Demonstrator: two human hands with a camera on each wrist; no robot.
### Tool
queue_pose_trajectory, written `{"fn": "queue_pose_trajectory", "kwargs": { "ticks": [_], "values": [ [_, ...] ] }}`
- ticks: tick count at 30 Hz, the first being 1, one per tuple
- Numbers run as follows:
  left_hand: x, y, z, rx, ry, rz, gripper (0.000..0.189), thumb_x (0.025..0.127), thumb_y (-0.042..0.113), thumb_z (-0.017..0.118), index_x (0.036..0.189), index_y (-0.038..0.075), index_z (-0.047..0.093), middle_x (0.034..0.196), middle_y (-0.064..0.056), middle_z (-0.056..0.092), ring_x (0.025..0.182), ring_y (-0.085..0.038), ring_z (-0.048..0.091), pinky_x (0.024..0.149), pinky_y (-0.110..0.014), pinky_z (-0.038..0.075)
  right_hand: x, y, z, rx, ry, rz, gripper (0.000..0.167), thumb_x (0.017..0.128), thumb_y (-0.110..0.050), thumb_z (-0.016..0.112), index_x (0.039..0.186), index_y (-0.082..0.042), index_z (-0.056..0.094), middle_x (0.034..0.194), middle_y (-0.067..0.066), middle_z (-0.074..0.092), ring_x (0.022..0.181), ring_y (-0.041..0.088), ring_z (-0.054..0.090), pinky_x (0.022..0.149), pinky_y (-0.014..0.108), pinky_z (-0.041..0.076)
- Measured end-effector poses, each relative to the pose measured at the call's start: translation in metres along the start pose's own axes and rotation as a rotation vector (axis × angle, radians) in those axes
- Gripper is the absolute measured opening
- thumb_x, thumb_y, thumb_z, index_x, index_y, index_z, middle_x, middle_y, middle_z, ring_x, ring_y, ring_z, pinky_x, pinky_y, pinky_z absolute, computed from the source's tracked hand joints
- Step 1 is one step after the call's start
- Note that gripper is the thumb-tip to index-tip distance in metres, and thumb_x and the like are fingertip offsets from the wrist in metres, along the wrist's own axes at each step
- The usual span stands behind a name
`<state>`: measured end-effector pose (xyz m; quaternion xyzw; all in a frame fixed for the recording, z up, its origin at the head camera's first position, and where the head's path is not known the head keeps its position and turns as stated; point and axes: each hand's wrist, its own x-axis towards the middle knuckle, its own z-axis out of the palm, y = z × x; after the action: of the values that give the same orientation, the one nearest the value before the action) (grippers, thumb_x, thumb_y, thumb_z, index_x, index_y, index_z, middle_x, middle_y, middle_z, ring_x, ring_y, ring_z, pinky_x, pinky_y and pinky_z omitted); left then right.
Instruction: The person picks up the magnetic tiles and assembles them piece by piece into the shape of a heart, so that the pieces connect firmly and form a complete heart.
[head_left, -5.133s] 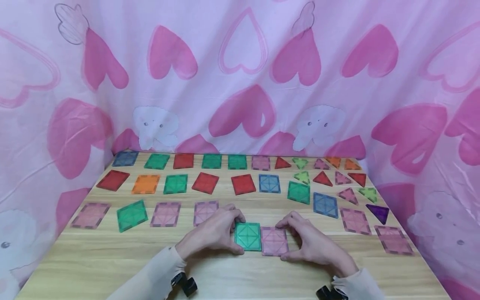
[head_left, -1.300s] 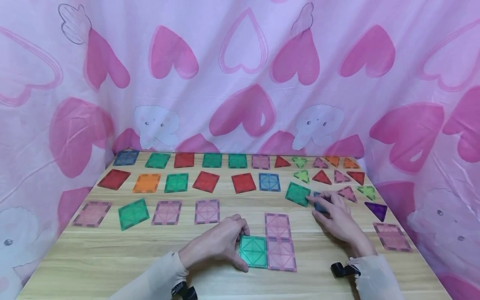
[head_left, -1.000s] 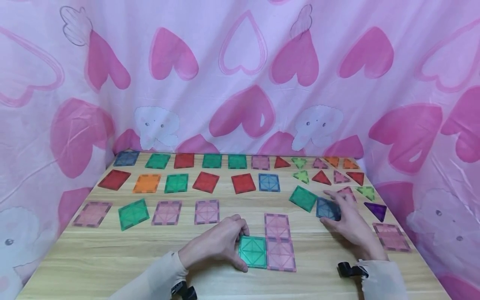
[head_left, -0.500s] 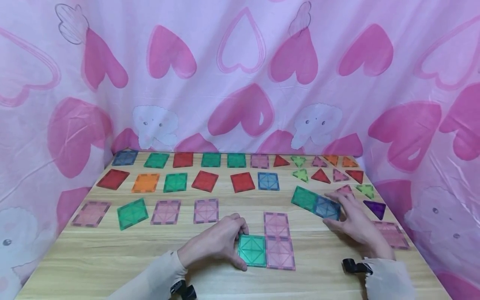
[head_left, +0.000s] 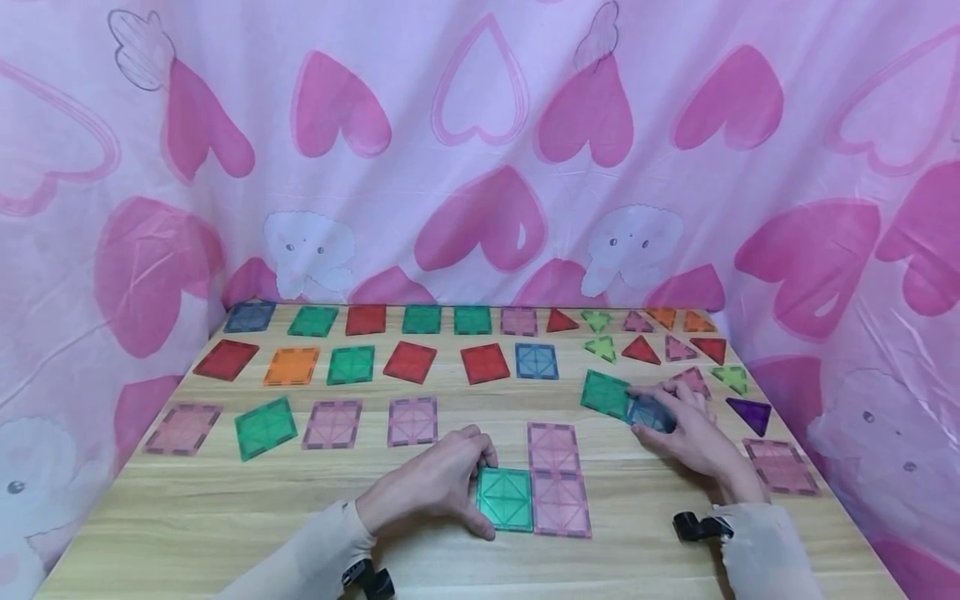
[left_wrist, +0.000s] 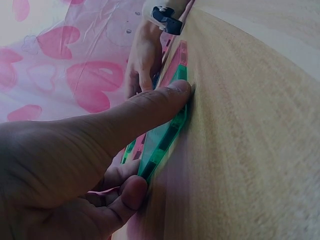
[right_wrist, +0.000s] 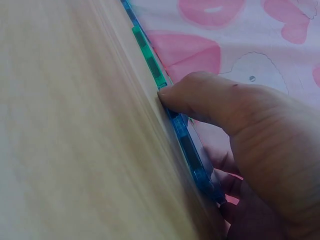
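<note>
Thumb and fingers of my left hand [head_left: 435, 482] hold opposite edges of a translucent green square magnetic tile [head_left: 506, 500], flat on the table. Its right edge meets a pink square tile [head_left: 561, 505], and a second pink tile [head_left: 553, 447] adjoins that one's far edge. Further right, my right hand [head_left: 699, 442] grips a blue square tile [head_left: 649, 415] between thumb and fingers, covering part of it. Another green tile [head_left: 605, 393] lies against the blue tile's left side. In the right wrist view, the thumb presses near the corner of the blue tile [right_wrist: 189, 150] beside the green one.
Rows of square tiles, such as a red tile [head_left: 485, 364] and a blue tile [head_left: 537, 362], lie across the far half of the wooden table [head_left: 247, 525]. Small triangles, including a purple triangle [head_left: 750, 415], fill the far right. A pink heart-patterned curtain [head_left: 480, 217] encloses the table.
A pink tile from the right now sits behind the first pink one. My right hand drew the blue tile right, the green tile joined it, then both shifted slightly left. My left hand kept its hold.
</note>
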<state>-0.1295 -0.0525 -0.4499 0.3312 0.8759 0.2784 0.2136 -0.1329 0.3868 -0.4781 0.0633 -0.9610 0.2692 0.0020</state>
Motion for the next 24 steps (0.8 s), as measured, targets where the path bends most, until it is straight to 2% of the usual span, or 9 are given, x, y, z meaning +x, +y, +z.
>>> {"fn": "queue_pose_trajectory", "kwargs": {
  "ticks": [5,9,16,21,24],
  "values": [
    [0.0003,-0.0004,0.0002,-0.007,0.001,-0.002,0.070,0.069,0.048,0.107,0.119,0.019,0.068,0.107,0.009,0.057,0.092,-0.007,0.055,0.080,-0.021,0.053,-0.0007,-0.0002,-0.0004,0.004,-0.003,0.008,0.068,0.102,-0.045,0.082,0.163,-0.026,0.057,0.157,0.028,0.036,0.140,0.056,0.030,0.104,0.079,0.028],
    [0.0005,-0.0009,0.0001,-0.004,0.008,0.012,0.070,0.069,0.048,0.107,0.118,0.019,0.068,0.107,0.009,0.058,0.092,-0.007,0.054,0.080,-0.021,0.053,-0.0030,-0.0003,-0.0017,0.021,-0.003,0.009,0.070,0.101,-0.045,0.083,0.163,-0.026,0.056,0.159,0.030,0.036,0.142,0.056,0.027,0.105,0.081,0.026],
    [0.0000,-0.0011,-0.0008,-0.004,0.006,0.019,0.069,0.069,0.048,0.107,0.119,0.019,0.068,0.107,0.009,0.058,0.092,-0.007,0.055,0.080,-0.021,0.053,-0.0032,-0.0003,-0.0012,0.041,0.000,0.002,0.051,0.100,-0.043,0.084,0.145,-0.028,0.065,0.159,0.030,0.037,0.138,0.053,0.027,0.104,0.079,0.026],
    [0.0002,-0.0013,0.0002,0.005,0.013,0.027,0.070,0.069,0.049,0.107,0.118,0.018,0.068,0.107,0.009,0.057,0.092,-0.007,0.054,0.080,-0.020,0.053,-0.0042,-0.0045,-0.0032,0.019,-0.026,0.016,0.057,0.101,-0.043,0.083,0.153,-0.031,0.063,0.163,0.031,0.033,0.141,0.055,0.025,0.106,0.082,0.026],
    [0.0003,-0.0017,0.0004,0.005,0.011,0.029,0.070,0.069,0.049,0.107,0.118,0.018,0.068,0.107,0.009,0.057,0.092,-0.006,0.054,0.080,-0.020,0.053,-0.0063,-0.0063,-0.0042,-0.012,-0.051,0.002,0.064,0.101,-0.043,0.082,0.160,-0.031,0.059,0.157,0.030,0.038,0.137,0.053,0.028,0.105,0.077,0.028]
  ]
}}
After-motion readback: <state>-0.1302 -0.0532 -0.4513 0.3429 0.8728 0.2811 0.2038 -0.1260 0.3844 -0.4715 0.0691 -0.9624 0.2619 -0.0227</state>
